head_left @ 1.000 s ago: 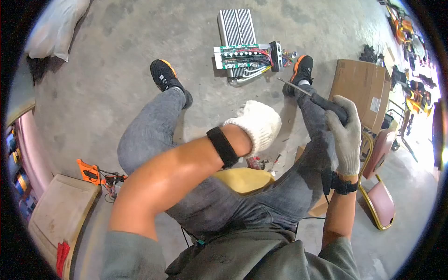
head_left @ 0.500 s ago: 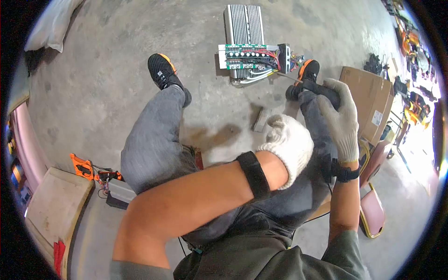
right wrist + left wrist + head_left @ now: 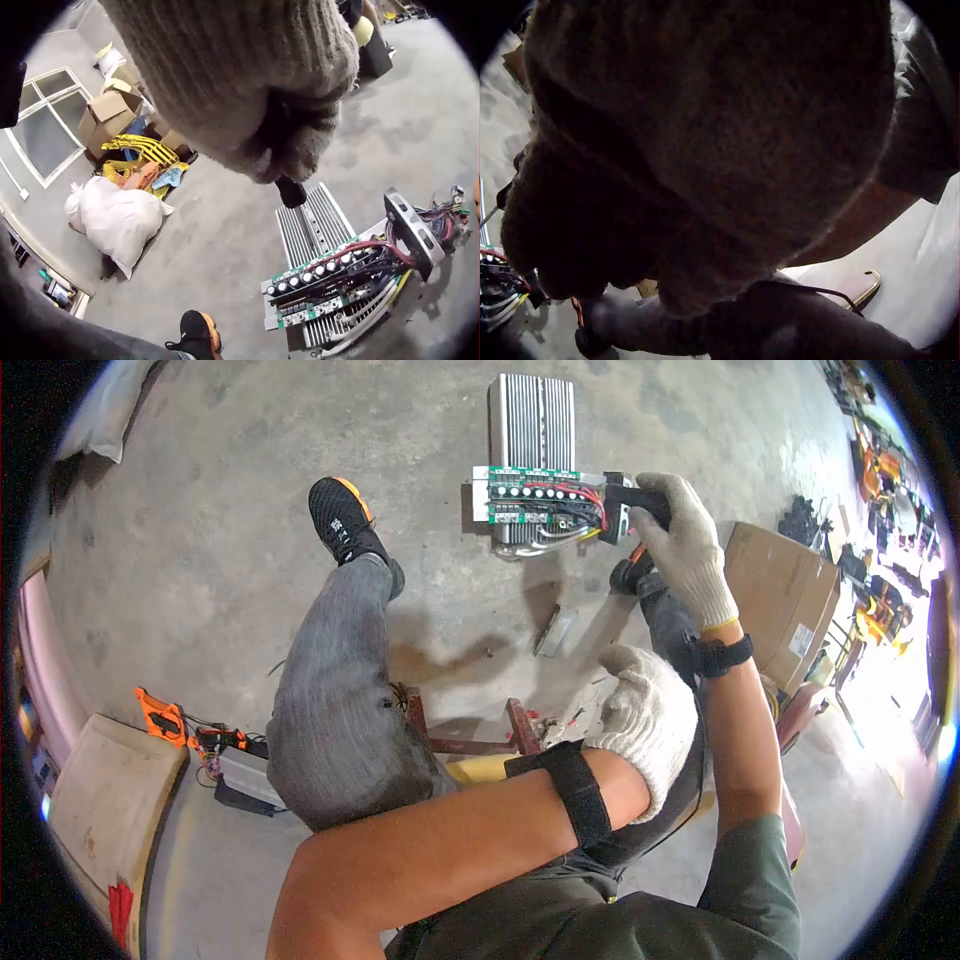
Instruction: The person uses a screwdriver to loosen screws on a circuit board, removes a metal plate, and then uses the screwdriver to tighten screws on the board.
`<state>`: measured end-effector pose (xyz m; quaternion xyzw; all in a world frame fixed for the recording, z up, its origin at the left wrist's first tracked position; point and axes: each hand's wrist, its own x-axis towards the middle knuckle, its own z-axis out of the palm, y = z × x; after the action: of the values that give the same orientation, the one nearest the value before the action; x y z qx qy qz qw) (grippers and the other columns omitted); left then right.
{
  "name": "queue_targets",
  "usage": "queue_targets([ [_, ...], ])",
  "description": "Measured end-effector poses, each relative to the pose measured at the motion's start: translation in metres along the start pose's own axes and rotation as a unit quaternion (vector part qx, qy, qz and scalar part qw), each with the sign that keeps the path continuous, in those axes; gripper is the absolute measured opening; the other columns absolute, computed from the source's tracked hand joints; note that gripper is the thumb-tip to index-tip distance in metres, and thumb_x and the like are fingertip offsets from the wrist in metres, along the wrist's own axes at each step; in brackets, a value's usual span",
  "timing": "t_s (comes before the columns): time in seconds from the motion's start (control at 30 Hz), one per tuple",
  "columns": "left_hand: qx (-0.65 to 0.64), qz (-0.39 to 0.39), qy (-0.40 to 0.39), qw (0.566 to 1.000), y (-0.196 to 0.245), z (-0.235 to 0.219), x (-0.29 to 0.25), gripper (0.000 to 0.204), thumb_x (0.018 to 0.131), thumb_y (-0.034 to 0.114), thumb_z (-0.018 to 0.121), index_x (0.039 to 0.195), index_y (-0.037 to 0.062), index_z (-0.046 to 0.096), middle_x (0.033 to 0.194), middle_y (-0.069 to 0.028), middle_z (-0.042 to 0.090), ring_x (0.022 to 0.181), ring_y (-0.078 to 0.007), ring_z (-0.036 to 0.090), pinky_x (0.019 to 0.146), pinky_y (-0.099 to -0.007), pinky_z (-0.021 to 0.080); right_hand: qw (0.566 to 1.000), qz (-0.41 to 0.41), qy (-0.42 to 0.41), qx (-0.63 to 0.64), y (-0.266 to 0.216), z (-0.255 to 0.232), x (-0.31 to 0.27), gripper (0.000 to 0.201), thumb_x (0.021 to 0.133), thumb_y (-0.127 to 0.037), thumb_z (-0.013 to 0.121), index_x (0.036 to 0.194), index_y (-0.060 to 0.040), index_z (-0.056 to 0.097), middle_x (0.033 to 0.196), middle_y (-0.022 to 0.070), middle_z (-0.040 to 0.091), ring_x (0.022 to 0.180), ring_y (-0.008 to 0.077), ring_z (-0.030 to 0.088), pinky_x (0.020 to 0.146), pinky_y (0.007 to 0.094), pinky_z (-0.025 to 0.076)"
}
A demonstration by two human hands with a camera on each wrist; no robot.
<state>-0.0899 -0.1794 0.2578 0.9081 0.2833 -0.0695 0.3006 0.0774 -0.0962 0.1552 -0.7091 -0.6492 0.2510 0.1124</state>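
Observation:
My gloved right hand (image 3: 688, 545) grips the black handle of a screwdriver (image 3: 642, 498), held out beside the end plate of an opened electronics unit. In the right wrist view the glove covers most of the tool, and a dark end of it (image 3: 291, 193) pokes out below. The unit has a silver finned housing (image 3: 533, 425), a green circuit board (image 3: 535, 475) with a row of capacitors, and red, black and white wires. My gloved left hand (image 3: 650, 725) hangs over the right thigh with fingers curled in, nothing showing in it; its palm is hidden.
A small metal piece (image 3: 556, 632) lies on the concrete floor between the feet. To the right stands a cardboard box (image 3: 782, 595). A reddish metal frame (image 3: 470, 743) is beneath me. At left are orange parts (image 3: 160, 715) and a padded board (image 3: 110, 800).
My right hand has moved forward with the screwdriver, from above the right knee to the unit's end plate. The left hand has shifted right and back toward the body.

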Motion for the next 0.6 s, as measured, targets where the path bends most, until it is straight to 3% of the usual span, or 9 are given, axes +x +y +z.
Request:
queue_targets([
  [0.6,-0.022,-0.037,0.004,0.999,-0.011,-0.001,0.007,0.026,0.092,0.021,0.06,0.104,0.0028,0.074,0.091,-0.0154,0.07,0.086,-0.0316,0.069,0.087,-0.0562,0.05,0.997,-0.02,-0.03,-0.064,0.022,0.032,0.026,0.035,0.09,-0.013,0.071,0.123,-0.0059,0.062,0.117,0.0185,0.066,0.109,0.0375,0.067,0.094,0.0429,0.053],
])
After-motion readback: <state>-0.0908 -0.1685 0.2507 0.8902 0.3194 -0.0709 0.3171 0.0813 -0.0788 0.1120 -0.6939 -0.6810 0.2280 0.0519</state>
